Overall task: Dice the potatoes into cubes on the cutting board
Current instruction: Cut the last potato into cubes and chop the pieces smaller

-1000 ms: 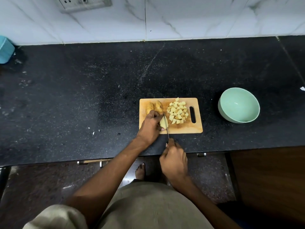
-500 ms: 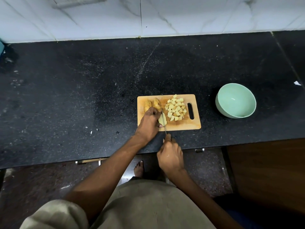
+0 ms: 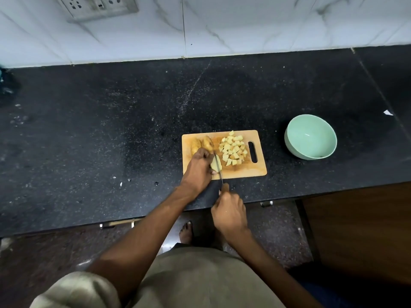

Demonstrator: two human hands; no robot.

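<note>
A small wooden cutting board (image 3: pixel 251 171) lies on the black counter. Two uncut potato pieces (image 3: pixel 202 143) with skin sit at its back left. A heap of pale potato cubes (image 3: pixel 233 151) fills its right half. My left hand (image 3: pixel 200 166) grips a pale potato piece (image 3: pixel 216 164) at the board's front. My right hand (image 3: pixel 230 211) holds a knife by the handle at the counter's edge. The thin knife blade (image 3: pixel 219 168) runs up through the held piece.
A mint green bowl (image 3: pixel 311 136) stands empty to the right of the board. The black stone counter (image 3: pixel 111 141) ends at a white tiled wall with a socket plate (image 3: pixel 97 6). Small white scraps (image 3: pixel 121 183) lie left of the board. My bare foot (image 3: pixel 185 232) shows below.
Both hands stay at the board; the blade has slid a little farther into the held potato piece. The head camera has shifted slightly.
</note>
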